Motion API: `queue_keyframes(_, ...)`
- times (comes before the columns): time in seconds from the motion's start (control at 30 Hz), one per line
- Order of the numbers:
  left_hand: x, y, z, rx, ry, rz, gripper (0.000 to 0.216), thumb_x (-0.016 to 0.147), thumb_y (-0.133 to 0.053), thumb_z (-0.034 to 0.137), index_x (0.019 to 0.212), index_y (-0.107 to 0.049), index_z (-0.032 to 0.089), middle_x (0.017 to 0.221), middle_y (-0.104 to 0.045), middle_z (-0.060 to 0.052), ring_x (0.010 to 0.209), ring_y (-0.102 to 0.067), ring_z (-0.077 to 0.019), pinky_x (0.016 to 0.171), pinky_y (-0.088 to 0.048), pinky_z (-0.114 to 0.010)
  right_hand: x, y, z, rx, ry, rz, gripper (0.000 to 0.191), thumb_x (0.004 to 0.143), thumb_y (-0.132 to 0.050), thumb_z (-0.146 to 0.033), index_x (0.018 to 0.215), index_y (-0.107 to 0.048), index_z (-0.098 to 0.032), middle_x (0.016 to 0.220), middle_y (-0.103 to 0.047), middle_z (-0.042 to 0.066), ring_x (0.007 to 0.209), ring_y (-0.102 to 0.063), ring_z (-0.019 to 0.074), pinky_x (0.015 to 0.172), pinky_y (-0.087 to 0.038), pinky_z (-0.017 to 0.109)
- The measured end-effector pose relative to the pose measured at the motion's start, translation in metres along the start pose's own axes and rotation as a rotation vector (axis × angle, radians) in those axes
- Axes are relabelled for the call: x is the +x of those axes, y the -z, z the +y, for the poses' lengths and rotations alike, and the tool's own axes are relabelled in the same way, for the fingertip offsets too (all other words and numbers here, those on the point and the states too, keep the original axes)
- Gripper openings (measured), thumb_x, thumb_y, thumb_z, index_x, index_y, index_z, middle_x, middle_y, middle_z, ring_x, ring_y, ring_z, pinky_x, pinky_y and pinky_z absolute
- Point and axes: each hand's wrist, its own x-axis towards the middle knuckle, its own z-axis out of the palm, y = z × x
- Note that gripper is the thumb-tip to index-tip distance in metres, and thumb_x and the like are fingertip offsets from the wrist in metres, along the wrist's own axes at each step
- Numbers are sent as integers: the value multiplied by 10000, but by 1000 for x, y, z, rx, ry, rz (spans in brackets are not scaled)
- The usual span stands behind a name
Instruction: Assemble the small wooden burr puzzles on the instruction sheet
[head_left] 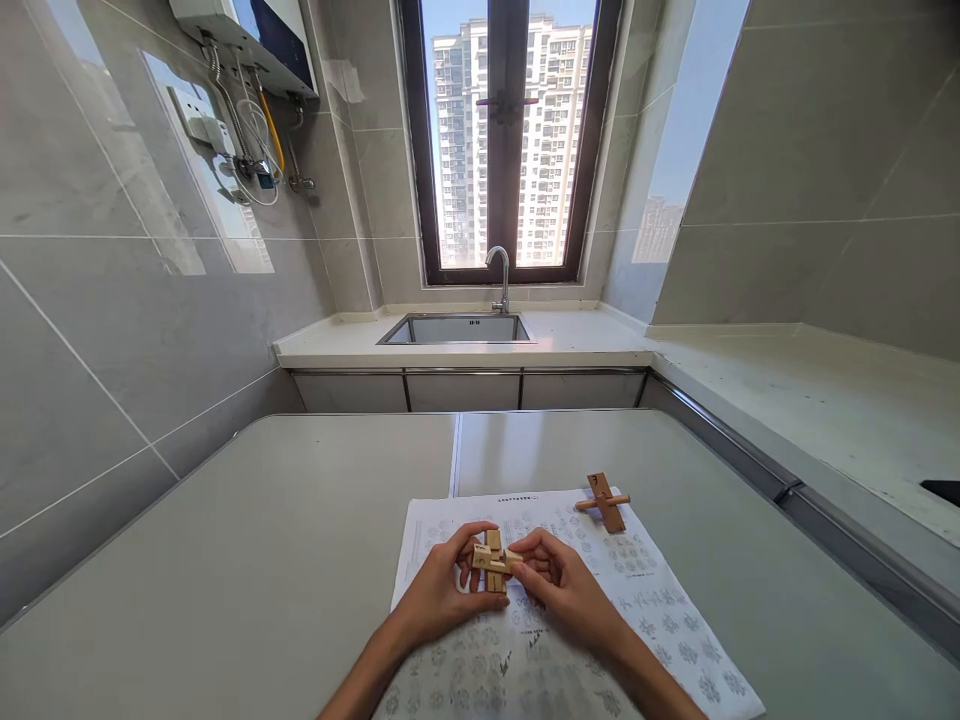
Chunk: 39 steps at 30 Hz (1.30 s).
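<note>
My left hand (442, 590) and my right hand (564, 590) meet over a printed paper sheet (652, 600) on a grey table (262, 560). Both hands pinch a small light wooden puzzle of crossed blocks (493, 560) between their fingertips, holding it just above the sheet. A second, darker wooden cross-shaped puzzle (604, 502) lies on the sheet's far right corner, apart from my hands.
Beyond the table runs a white counter with a steel sink (457, 329) and a tap (501, 275) under a window. A further counter (825, 410) runs along the right. A water heater with hoses (247, 60) hangs on the left tiled wall.
</note>
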Motion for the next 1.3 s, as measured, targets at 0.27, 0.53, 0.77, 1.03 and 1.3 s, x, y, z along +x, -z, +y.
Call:
queue_keyframes(0.27,-1,-4,2,-10,1,-23,746,643,-888,229,1319,-579,302,863,-643,58,763,-565,-156,743,-458,-269,2,1,6,5,-22,14,429,907,-679,-625,1008,-633,-210,836,-681,36,652,-580,162,594,-447,281)
queue_keyframes(0.53,-5,-7,4,-71,-80,-33,541,838,-753,370,1333,-568,252,901,-669,13,765,-568,-164,764,-469,-279,2,2,6,-6,-13,22,420,920,-680,-613,1019,-633,-207,857,-699,44,724,-621,181,637,-453,288)
queue_keyframes(0.77,-6,-16,3,-80,-130,87,381,1063,-418,498,1160,-648,211,884,-668,-18,797,-582,-181,763,-453,-282,1,-5,4,58,-37,-34,413,921,-686,-607,927,-585,-207,752,-621,-4,656,-534,143,614,-403,269)
queue_keyframes(1.03,-6,-22,-3,-82,-149,105,350,1063,-450,468,1120,-673,205,952,-733,-44,866,-652,-199,824,-479,-291,0,-5,9,65,-59,-101,445,934,-647,-626,989,-681,-186,752,-572,-10,610,-463,123,576,-360,263)
queue_keyframes(1.3,-6,-23,-4,-50,-162,129,320,1059,-474,447,1118,-684,213,994,-748,-46,916,-664,-206,865,-484,-297,1,-3,7,-10,-14,-111,407,949,-633,-591,1001,-742,-202,848,-641,31,744,-509,176,656,-386,290)
